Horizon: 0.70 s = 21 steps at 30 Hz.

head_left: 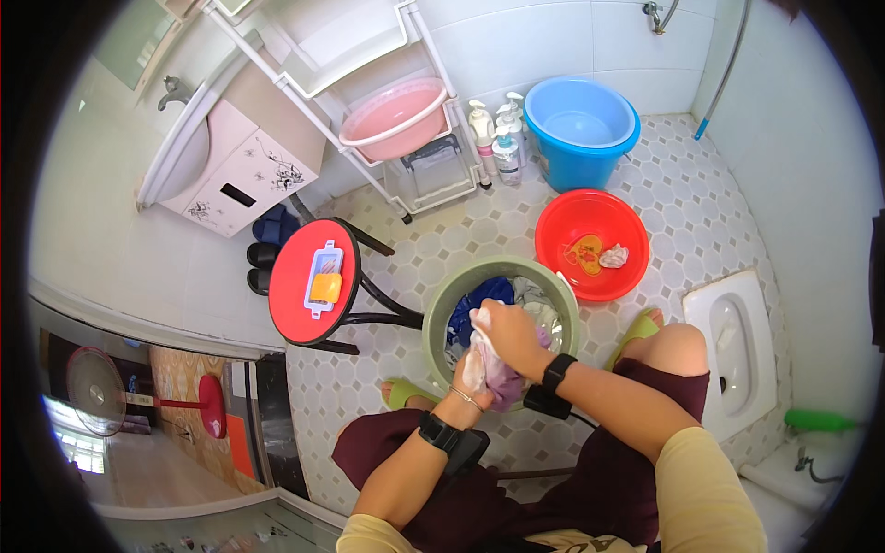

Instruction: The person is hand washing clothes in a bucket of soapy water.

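Observation:
Over a green bucket (433,304) between my feet, both hands grip one soapy, pale purple cloth (507,382). My left hand (473,380) holds it from below, with white suds on the fingers. Slightly higher and to the right, my right hand (511,339) is closed around the same cloth, and its fingertips are partly hidden by foam. Part of the cloth hangs down at the near rim. Inside the bucket lie dark blue fabric (487,297) and pale grey fabric (536,297) in water.
A red basin (553,276) with a small crumpled cloth (614,256) stands beyond the bucket, near a blue bucket (577,169). To the left, a red stool (290,297) carries a soap tray (317,312) with yellow soap (325,288). A squat toilet (757,345) lies to the right.

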Each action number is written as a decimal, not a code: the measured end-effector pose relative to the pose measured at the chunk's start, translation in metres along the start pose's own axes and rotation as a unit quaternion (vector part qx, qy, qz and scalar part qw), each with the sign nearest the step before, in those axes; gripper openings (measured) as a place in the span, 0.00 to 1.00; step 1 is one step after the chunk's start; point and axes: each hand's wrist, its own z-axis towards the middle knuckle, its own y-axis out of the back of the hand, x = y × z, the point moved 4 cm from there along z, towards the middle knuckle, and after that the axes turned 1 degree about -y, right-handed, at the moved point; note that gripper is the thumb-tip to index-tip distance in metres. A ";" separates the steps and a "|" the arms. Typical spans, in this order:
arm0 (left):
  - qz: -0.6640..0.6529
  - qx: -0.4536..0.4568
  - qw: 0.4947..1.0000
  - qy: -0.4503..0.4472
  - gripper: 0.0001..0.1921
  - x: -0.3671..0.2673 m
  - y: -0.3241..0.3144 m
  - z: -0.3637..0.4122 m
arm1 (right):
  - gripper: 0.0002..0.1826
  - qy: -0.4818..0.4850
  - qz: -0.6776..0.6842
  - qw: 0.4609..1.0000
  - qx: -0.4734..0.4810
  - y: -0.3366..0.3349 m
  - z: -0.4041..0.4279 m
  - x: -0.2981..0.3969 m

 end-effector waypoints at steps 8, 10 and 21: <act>-0.030 0.415 0.901 -0.120 0.21 -0.006 0.129 0.070 | 0.13 0.069 0.060 0.995 0.044 -0.021 -0.046 0.066; 0.051 0.291 0.947 -0.130 0.21 0.007 0.080 0.064 | 0.13 0.050 0.011 0.998 0.033 -0.005 -0.035 0.037; -0.104 0.254 0.961 -0.025 0.21 -0.014 0.043 0.024 | 0.13 0.047 0.028 0.998 0.044 -0.012 -0.036 0.043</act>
